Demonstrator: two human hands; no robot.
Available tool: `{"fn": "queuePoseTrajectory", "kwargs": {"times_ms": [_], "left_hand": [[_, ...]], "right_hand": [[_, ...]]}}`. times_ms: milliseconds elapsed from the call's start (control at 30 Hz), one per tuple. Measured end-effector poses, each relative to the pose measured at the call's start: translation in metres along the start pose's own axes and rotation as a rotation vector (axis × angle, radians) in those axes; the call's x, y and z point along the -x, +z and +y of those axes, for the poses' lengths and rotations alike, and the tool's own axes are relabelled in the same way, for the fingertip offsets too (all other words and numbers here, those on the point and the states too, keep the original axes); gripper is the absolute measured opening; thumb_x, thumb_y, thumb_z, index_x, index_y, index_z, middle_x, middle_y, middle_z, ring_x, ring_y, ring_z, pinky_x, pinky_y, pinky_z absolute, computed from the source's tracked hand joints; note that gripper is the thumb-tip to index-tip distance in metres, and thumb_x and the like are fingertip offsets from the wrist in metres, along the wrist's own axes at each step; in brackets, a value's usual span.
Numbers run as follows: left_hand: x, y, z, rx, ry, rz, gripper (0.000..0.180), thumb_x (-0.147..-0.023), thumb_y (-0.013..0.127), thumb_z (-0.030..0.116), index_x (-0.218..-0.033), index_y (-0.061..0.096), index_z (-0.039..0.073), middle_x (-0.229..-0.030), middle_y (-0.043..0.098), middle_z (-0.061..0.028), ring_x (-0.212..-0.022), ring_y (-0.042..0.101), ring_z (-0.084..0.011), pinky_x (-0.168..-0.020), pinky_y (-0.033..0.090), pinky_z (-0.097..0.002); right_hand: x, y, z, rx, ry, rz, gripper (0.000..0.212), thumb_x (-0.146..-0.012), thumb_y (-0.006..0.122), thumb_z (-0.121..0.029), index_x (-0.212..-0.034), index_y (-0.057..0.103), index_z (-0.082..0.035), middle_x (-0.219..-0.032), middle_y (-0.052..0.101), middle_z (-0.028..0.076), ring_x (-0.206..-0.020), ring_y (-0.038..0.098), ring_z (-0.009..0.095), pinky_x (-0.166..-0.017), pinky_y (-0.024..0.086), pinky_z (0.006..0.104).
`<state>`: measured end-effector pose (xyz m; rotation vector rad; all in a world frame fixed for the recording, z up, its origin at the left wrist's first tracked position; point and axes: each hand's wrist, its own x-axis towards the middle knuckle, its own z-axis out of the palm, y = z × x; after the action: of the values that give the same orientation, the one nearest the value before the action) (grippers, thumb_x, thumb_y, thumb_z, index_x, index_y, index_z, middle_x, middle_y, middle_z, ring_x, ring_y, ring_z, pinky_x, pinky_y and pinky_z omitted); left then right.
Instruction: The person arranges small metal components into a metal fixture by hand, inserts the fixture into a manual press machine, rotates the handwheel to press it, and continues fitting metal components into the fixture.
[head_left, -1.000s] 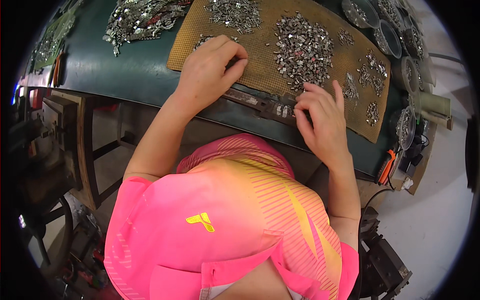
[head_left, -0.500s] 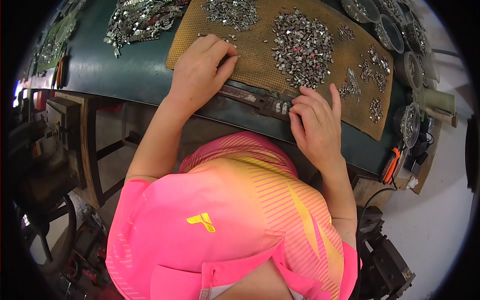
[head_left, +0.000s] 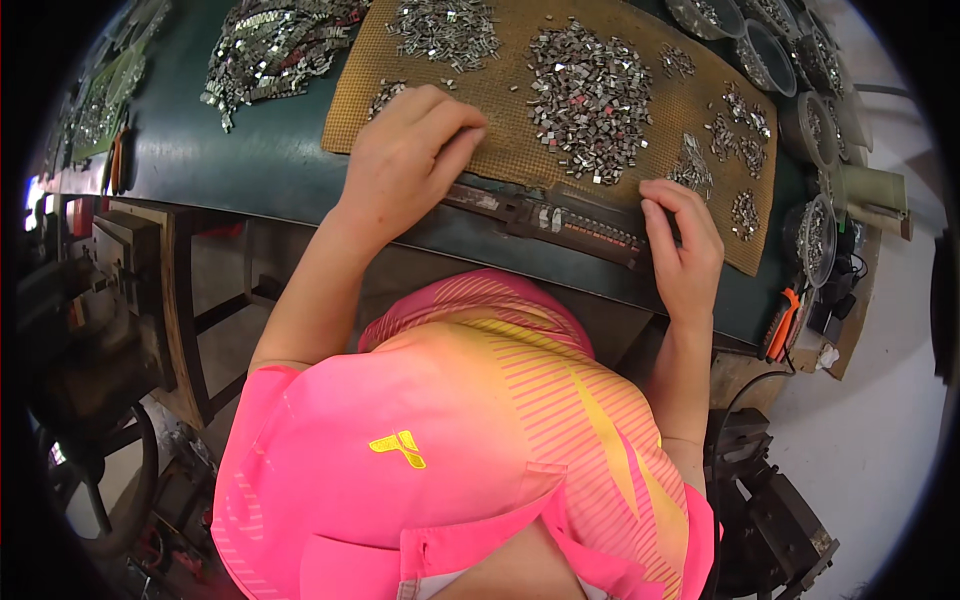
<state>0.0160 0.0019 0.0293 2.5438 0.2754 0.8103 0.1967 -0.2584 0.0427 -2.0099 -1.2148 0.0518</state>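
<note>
A long dark metal jig (head_left: 516, 212) lies along the near edge of the bench. Its right half carries a row of small metal links (head_left: 598, 230), with a couple of shinier ones near its middle. My left hand (head_left: 400, 160) is over the jig's left end, thumb and forefinger brought together; anything between them is too small to make out. By the jig's right end is my right hand (head_left: 690, 245), its fingers curled and thumb close to the forefinger. Whatever its fingertips may hold cannot be seen. Beyond the jig a big pile of small metal links (head_left: 590, 100) covers part of a brown textured mat (head_left: 500, 150).
Linked metal strips (head_left: 275, 60) are heaped at the far left of the green bench (head_left: 240, 150). Smaller piles of metal parts (head_left: 690, 165) dot the mat's right side. Clear plastic tubs (head_left: 765, 60) line the right edge, with orange-handled pliers (head_left: 783, 322) near them.
My right hand has moved right from the jig's middle to its right end, uncovering the row of links. The left hand has stayed almost in place, and the view has shifted slightly.
</note>
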Motion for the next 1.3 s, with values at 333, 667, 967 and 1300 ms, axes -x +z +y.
{"fn": "queuePoseTrajectory", "kwargs": {"times_ms": [333,667,967,1300], "left_hand": [[-0.021,0.036,0.034,0.133,0.166,-0.196,0.019,-0.087,0.077,0.012,-0.106,0.078,0.011,-0.095,0.065,-0.0059,-0.091,0.065,-0.0275,-0.077,0.055,-0.0394],[-0.033,0.046,0.048,0.135,0.215,-0.236,0.018,-0.084,0.080,0.014,-0.101,0.077,0.009,-0.094,0.062,-0.0055,-0.092,0.064,-0.0262,-0.077,0.054,-0.0383],[-0.041,0.066,0.053,0.051,0.298,-0.286,0.016,-0.083,0.079,0.013,-0.093,0.068,0.008,-0.094,0.059,-0.0071,-0.093,0.062,-0.0281,-0.080,0.055,-0.0401],[-0.041,0.067,0.054,0.139,0.289,-0.210,0.016,-0.085,0.077,0.012,-0.093,0.065,0.007,-0.091,0.060,-0.0076,-0.090,0.063,-0.0280,-0.076,0.054,-0.0408]], "right_hand": [[-0.014,0.003,0.001,0.252,-0.249,-0.147,0.028,-0.087,0.070,-0.001,-0.114,0.077,-0.006,-0.118,0.075,0.008,-0.109,0.069,0.030,-0.096,0.054,0.0410],[-0.007,-0.013,0.010,0.095,-0.112,-0.104,0.020,-0.090,0.071,0.001,-0.109,0.076,-0.004,-0.109,0.074,0.012,-0.101,0.071,0.031,-0.086,0.056,0.0401],[-0.017,0.000,0.007,0.203,-0.117,-0.075,0.010,-0.089,0.077,-0.013,-0.096,0.073,-0.007,-0.092,0.068,0.005,-0.086,0.066,0.028,-0.075,0.053,0.0394],[-0.012,-0.007,0.012,0.160,-0.095,-0.092,0.011,-0.088,0.078,-0.012,-0.093,0.069,-0.006,-0.092,0.068,0.006,-0.088,0.066,0.028,-0.076,0.053,0.0393]]}}
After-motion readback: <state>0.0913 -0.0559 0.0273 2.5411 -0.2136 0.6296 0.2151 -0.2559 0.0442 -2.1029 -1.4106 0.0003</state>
